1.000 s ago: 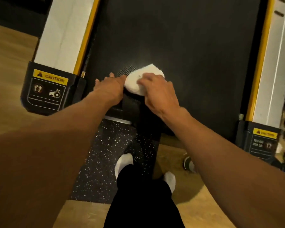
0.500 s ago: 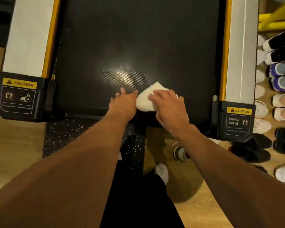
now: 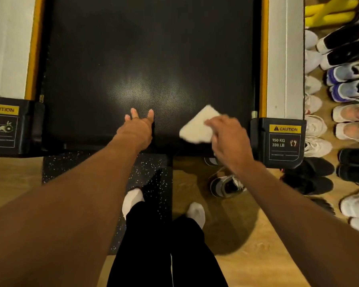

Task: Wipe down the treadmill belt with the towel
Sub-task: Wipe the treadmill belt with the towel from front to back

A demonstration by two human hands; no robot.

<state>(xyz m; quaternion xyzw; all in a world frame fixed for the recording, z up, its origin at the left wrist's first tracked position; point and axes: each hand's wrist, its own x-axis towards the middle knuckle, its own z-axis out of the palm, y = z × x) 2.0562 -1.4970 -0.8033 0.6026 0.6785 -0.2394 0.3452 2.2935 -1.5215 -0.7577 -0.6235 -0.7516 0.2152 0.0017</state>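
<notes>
The black treadmill belt (image 3: pixel 149 59) fills the upper middle of the head view, with a glare spot near its rear end. A folded white towel (image 3: pixel 197 126) lies flat on the belt's rear right part. My right hand (image 3: pixel 228 137) presses on the towel's right side, fingers over it. My left hand (image 3: pixel 139 126) rests flat on the belt to the towel's left, fingers spread, apart from the towel and holding nothing.
White side rails with yellow strips (image 3: pixel 280 59) flank the belt, ending in black caps with caution labels (image 3: pixel 278 141). Several shoes (image 3: pixel 350 94) line the floor on the right, one sneaker (image 3: pixel 226 185) behind the treadmill. My socked feet (image 3: pixel 133 199) stand on a speckled mat.
My right hand has slid the towel to the right along the belt's rear end. My left hand has come off the towel and stays flat on the belt.
</notes>
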